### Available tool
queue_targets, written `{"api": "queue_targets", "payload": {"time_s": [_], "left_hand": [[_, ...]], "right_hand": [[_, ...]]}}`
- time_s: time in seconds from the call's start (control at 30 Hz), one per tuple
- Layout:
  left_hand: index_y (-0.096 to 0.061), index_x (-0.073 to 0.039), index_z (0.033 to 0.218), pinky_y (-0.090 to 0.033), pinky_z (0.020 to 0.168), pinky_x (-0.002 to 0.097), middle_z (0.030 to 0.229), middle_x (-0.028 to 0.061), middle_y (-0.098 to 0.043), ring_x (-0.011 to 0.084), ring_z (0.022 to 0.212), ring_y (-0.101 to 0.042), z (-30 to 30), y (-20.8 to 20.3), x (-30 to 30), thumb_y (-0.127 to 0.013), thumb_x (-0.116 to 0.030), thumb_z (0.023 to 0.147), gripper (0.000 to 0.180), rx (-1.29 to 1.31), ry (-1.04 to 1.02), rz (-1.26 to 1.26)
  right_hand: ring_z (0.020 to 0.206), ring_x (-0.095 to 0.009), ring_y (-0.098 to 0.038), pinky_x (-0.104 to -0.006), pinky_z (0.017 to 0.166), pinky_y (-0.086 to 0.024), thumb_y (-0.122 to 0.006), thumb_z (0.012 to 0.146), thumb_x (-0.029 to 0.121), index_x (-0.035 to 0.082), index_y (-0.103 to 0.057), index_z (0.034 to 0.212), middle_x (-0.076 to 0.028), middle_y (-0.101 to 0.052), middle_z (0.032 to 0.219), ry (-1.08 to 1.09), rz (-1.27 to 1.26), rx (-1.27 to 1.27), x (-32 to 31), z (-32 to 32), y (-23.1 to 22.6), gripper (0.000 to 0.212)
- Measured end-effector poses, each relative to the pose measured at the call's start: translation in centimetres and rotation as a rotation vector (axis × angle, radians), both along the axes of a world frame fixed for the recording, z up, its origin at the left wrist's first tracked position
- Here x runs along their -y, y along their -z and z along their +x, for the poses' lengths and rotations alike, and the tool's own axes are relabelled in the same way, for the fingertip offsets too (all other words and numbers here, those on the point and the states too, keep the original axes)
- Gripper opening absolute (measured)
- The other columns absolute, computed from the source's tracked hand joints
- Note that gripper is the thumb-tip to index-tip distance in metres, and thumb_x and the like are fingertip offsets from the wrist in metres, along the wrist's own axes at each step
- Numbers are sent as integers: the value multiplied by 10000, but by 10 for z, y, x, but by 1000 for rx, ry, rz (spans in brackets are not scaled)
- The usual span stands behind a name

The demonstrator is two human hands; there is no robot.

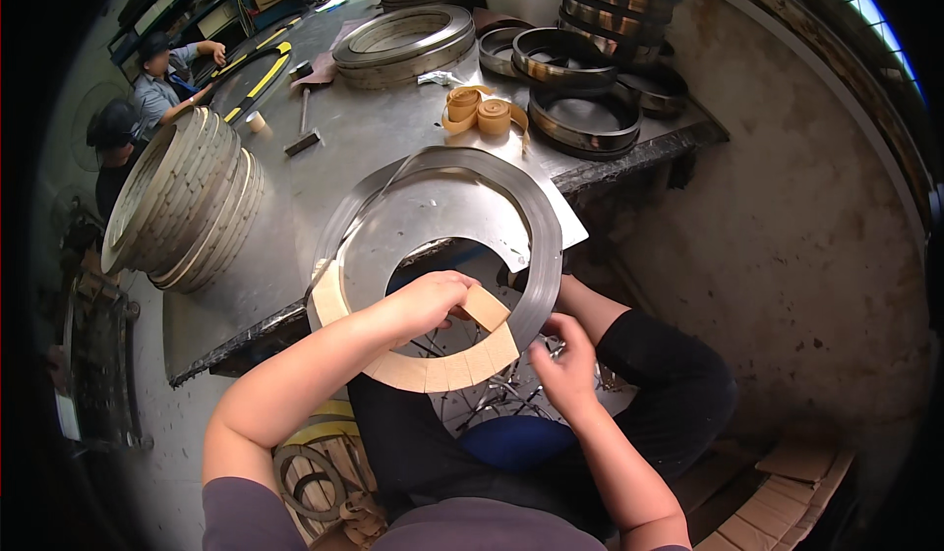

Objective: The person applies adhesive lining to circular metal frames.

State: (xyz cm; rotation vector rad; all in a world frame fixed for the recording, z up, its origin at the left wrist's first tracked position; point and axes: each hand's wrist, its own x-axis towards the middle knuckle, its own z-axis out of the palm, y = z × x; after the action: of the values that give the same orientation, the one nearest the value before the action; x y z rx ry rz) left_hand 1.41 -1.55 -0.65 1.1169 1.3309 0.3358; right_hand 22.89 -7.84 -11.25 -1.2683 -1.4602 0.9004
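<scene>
In front of me a large grey metal ring (544,222) leans at the table's edge, its lower part wrapped in overlapping tan tape (444,372). My left hand (425,305) reaches over the wrapped side into the ring's opening. Its fingers are closed on a folded or rolled length of tan tape (487,308), which lies against the ring where the wrapping ends. Beside the ring's lower right is my right hand (570,366), fingers bent and thumb apart, with nothing visible in it. Farther back on the table sit loose rolls of tan tape (494,116).
A stack of rings (187,202) stands on the table (295,182) at left. Dark metal hoops (580,118) and another ring stack (403,50) are farther back. A hammer (304,128) lies left of centre. Two people work at far left. My knees flank the ring below.
</scene>
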Motion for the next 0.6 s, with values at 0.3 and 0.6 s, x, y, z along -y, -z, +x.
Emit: {"api": "queue_targets", "payload": {"time_s": [0.3, 0.6], "left_hand": [[-553, 40, 1218, -492, 800, 297, 982, 112, -659, 161, 871, -618, 10, 20, -9, -520, -88, 869, 373, -194, 216, 184], [-380, -18, 1362, -431, 981, 383, 1242, 140, -523, 220, 1137, -522, 11, -13, 12, -609, -603, 847, 812, 343, 103, 15]], "right_hand": [[858, -314, -640, -374, 763, -511, -754, 613, 105, 8, -648, 997, -134, -665, 911, -18, 266, 197, 10, -3, 7, 410], [906, -311, -633, -405, 784, -503, -770, 572, 104, 38, -648, 948, -118, -661, 896, -40, 604, 198, -34, -12, -87, 400]]}}
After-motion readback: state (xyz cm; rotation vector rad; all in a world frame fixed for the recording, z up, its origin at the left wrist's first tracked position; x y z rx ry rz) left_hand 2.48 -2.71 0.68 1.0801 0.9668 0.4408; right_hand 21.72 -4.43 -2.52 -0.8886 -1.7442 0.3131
